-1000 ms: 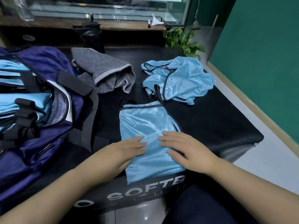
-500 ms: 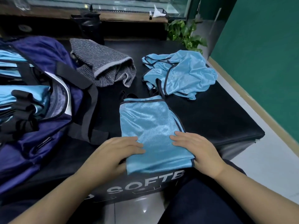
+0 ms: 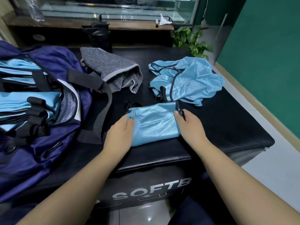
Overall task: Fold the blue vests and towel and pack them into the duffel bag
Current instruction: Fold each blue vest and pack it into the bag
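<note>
Bag [image 3: 53, 120] w/ folded vests inside; left hand [image 3: 119, 135] & right hand [image 3: 189, 127] grip folded vest [image 3: 154, 124].

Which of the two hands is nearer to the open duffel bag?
The left. The left hand grips the left edge of the folded vest, close beside the strap of the duffel bag. The right hand holds the vest's opposite edge, farther from the bag.

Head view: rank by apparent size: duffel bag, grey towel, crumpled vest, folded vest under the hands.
1. duffel bag, clearly largest, though nearest and cut off by the frame.
2. crumpled vest.
3. grey towel, close to the crumpled vest; unsure.
4. folded vest, partly covered by both hands.
</note>
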Demonstrator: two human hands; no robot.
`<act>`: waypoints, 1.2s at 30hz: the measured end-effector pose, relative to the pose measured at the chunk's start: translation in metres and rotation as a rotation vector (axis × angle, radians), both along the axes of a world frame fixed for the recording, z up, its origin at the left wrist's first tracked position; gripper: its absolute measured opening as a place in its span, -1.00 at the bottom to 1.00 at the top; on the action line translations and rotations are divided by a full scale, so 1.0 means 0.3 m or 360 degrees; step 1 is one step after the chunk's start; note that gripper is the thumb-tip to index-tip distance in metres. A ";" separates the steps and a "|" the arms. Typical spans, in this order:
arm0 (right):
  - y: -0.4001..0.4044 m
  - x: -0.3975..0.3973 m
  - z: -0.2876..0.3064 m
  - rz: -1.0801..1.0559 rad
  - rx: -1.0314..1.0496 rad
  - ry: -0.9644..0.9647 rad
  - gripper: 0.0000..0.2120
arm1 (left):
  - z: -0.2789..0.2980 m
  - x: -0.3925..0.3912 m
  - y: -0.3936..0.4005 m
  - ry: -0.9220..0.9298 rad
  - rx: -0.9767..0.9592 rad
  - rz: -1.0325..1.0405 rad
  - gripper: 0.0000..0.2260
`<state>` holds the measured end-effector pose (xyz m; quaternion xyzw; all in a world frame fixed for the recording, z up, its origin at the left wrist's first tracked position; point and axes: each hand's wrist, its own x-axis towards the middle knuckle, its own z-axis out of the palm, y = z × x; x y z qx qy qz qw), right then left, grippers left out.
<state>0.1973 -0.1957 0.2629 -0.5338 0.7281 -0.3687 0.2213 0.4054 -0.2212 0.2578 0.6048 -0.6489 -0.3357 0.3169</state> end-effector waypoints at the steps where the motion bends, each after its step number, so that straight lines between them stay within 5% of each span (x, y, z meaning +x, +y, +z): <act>1: -0.015 0.003 0.004 -0.0029 0.0059 0.0062 -0.60 | 0.000 -0.006 -0.015 -0.0048 0.0023 0.0029 -0.73; 13: -0.124 0.017 0.051 -0.0080 0.0615 0.0499 -0.71 | -0.009 -0.035 -0.116 -0.0432 0.0261 0.0272 -0.65; 19: -0.096 0.067 0.170 0.0430 0.0126 0.1066 -0.53 | 0.043 -0.064 -0.082 -0.0549 0.0266 0.0214 -0.79; 27: -0.095 0.236 0.354 0.1197 0.0029 0.1291 -0.22 | 0.161 -0.018 0.022 -0.0108 -0.0277 0.0070 -0.79; 32: -0.126 0.314 0.448 0.1210 0.0061 0.1390 -0.44 | 0.263 0.066 0.009 0.0029 -0.0371 0.0026 -0.78; 36: -0.146 0.341 0.492 0.1156 -0.0026 0.1368 -0.73 | 0.320 0.141 0.011 0.0442 -0.0318 -0.0002 -0.70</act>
